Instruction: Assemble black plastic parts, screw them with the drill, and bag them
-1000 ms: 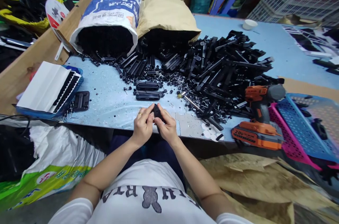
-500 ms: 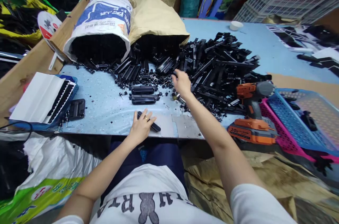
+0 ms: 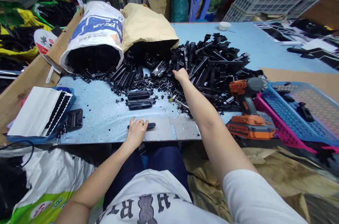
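Observation:
Near the table's front edge, my left hand (image 3: 137,131) has its fingers curled over a narrow black plastic bar (image 3: 151,125), whose end shows to the right. My right hand (image 3: 181,75) reaches to the left edge of a heap of black plastic parts (image 3: 212,65), fingers closed; what they hold, if anything, is hidden. Two black assembled bar pieces (image 3: 140,104) lie side by side between the hands and the heap. Small screws and black bits (image 3: 161,84) are scattered around them.
A white sack (image 3: 95,22) and a tan sack (image 3: 148,22) lie open toward me with black parts inside. An orange cordless drill (image 3: 247,123) stands at right, beside a blue basket (image 3: 323,111). At left, a blue tray (image 3: 57,128) holds white sheets (image 3: 34,107).
My left hand has gone from spread fingers to curled ones over the bar, which has turned to lie more level. My right hand has reached farther into the parts. The view has shifted slightly.

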`<state>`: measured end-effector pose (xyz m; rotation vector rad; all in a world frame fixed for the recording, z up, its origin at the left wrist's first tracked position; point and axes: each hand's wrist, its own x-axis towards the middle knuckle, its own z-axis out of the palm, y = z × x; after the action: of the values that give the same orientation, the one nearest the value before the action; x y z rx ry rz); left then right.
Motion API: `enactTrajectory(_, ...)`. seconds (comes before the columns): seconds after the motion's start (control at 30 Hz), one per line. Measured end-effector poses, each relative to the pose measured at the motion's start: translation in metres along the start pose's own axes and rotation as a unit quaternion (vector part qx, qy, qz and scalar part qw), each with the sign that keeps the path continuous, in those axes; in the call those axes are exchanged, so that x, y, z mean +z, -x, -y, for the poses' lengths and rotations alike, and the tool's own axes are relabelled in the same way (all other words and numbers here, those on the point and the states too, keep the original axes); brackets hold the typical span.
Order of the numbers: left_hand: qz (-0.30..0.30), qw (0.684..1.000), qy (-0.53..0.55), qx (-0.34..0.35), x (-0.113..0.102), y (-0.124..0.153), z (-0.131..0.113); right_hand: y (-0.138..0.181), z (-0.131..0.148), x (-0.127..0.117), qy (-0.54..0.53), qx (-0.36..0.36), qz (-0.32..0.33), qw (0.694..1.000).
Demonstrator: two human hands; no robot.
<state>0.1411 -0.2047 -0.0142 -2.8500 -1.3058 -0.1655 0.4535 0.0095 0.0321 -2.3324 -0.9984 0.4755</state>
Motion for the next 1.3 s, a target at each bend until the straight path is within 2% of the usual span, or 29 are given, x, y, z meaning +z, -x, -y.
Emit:
enactTrajectory(0.17, 0.018, 1.000, -0.013, -0.011, 0.001, 0.001, 0.000, 0.006, 0.009, -0.005, -0.065, -0.030, -0.015, 0.997)
enactTrajectory(0.27, 0.021, 0.999, -0.010, -0.028, 0.001, 0.005, 0.003, 0.031, 0.005, -0.009, -0.153, -0.093, -0.005, 0.984)
enactTrajectory(0.33, 0.030, 0.999, 0.011, -0.033, 0.000, 0.006, 0.004, 0.060, -0.008, -0.013, -0.249, -0.117, 0.075, 0.958)
enactTrajectory(0.4, 0.045, 0.997, 0.053, -0.020, 0.000, 0.003, 0.006, 0.098, -0.028, -0.019, -0.296, -0.111, 0.230, 0.920)
enactTrajectory(0.47, 0.054, 0.993, 0.105, 0.000, 0.000, -0.002, 0.007, 0.138, -0.051, -0.029, -0.244, -0.124, 0.393, 0.878)
enactTrajectory(0.5, 0.056, 0.990, 0.130, 0.009, 0.001, -0.005, 0.009, 0.157, -0.062, -0.034, -0.199, -0.166, 0.447, 0.856)
enactTrajectory(0.57, 0.057, 0.984, 0.170, 0.021, 0.001, -0.009, 0.012, 0.191, -0.082, -0.042, -0.076, -0.301, 0.491, 0.814)
enactTrajectory(0.63, 0.060, 0.979, 0.191, 0.032, 0.001, -0.011, 0.014, 0.216, -0.097, -0.045, 0.069, -0.424, 0.463, 0.775)
enactTrajectory(0.67, 0.062, 0.978, 0.194, 0.035, 0.001, -0.012, 0.014, 0.225, -0.102, -0.043, 0.137, -0.462, 0.432, 0.763)
enactTrajectory(0.73, 0.067, 0.980, 0.185, 0.036, -0.001, -0.013, 0.014, 0.237, -0.108, -0.037, 0.238, -0.496, 0.356, 0.756)
enactTrajectory(0.8, 0.072, 0.982, 0.169, 0.037, -0.004, -0.012, 0.011, 0.243, -0.112, -0.028, 0.286, -0.509, 0.297, 0.755)
enactTrajectory(0.97, 0.049, 0.985, 0.160, 0.049, -0.006, -0.008, 0.007, 0.254, -0.115, -0.021, 0.289, -0.548, 0.189, 0.762)
enactTrajectory(1.13, -0.027, 0.983, 0.176, 0.053, 0.001, -0.001, 0.010, 0.268, -0.110, -0.027, 0.288, -0.587, 0.081, 0.752)
enactTrajectory(1.2, -0.065, 0.980, 0.179, 0.048, 0.003, 0.001, 0.011, 0.272, -0.106, -0.027, 0.285, -0.595, 0.055, 0.750)
enactTrajectory(1.3, -0.097, 0.977, 0.186, 0.046, 0.003, 0.002, 0.012, 0.273, -0.101, -0.029, 0.289, -0.587, 0.048, 0.754)
